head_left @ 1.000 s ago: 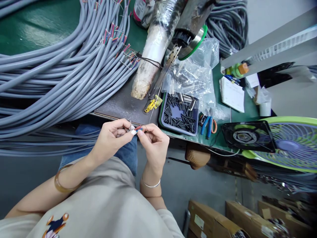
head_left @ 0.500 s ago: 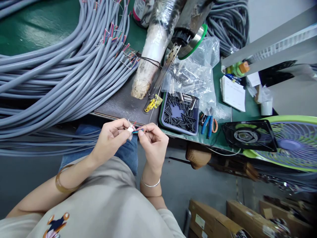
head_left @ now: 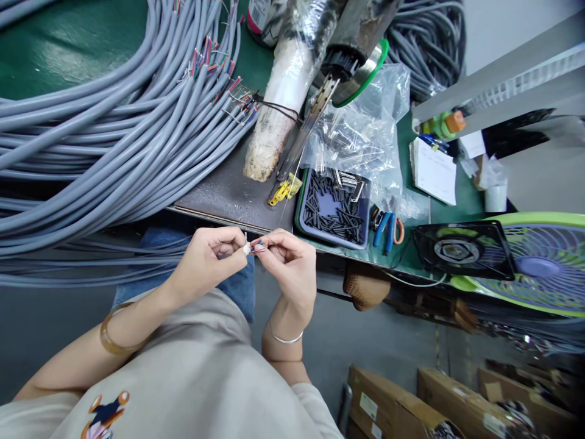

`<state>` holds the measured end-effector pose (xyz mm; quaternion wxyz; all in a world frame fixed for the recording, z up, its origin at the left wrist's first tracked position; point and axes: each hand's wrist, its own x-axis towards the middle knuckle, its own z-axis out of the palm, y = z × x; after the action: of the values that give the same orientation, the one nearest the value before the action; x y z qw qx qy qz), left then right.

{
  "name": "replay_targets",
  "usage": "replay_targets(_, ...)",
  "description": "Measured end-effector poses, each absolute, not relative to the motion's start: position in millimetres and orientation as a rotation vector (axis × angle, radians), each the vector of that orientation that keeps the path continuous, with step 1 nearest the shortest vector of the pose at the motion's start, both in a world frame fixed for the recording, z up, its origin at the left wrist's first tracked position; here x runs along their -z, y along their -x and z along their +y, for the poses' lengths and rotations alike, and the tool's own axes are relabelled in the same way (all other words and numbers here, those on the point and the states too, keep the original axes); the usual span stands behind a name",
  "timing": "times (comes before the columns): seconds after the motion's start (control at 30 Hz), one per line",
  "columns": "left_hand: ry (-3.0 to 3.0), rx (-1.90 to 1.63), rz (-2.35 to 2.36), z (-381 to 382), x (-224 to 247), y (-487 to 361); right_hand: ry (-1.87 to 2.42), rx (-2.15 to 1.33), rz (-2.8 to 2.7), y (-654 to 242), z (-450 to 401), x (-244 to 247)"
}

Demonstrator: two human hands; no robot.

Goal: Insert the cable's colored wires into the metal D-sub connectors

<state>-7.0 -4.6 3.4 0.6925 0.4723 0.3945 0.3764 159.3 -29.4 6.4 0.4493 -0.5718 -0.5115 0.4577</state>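
Observation:
My left hand (head_left: 212,259) is closed in a pinch on a small white piece (head_left: 247,249) from which thin coloured wires (head_left: 258,247) stick out. Those wires, red and blue among them, run the short way across to my right hand (head_left: 292,265), whose thumb and fingertips are pinched on them. Both hands are close together over my lap, just in front of the table edge. Whatever lies inside the left fist is hidden. Behind that hand, loose grey cables (head_left: 150,263) hang below the table.
A big bundle of grey cables (head_left: 137,146) with stripped ends covers the left. Ahead are a soldering iron (head_left: 315,116), a yellow clip (head_left: 282,191), a solder spool (head_left: 381,64) and a bin (head_left: 331,239) of black sleeves. Pliers (head_left: 388,231) and a black fan (head_left: 461,250) are to the right.
My right hand has rolled its wrist and gathered the wires closer between its fingertips. My left hand has shifted slightly right, bringing the two hands nearer each other.

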Motion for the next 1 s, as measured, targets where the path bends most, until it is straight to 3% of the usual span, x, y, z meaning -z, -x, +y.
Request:
replay_targets(0.27, -1.048, -1.027, 0.963, -11, -2, 3, 1.420, -1.088, -1.178, -150, -33, -3)
replay_targets(0.43, -1.109, -1.084, 0.952, -12, -5, 3, 1.438, -0.833, -1.284, -143, -40, -1)
replay_targets(0.7, -1.077, -1.068, 0.975, -9, -7, 7, 1.363, -0.869, -1.055, -153, -34, 1)
replay_targets(0.87, -1.097, -1.004, 1.009, -7, -9, 10, 1.404, -0.838, -1.559, -158, -38, -14)
replay_targets(1.0, -1.113, -1.005, 1.045, -10, -13, 6, 1.441, -0.581, -1.762, -148, -40, -14)
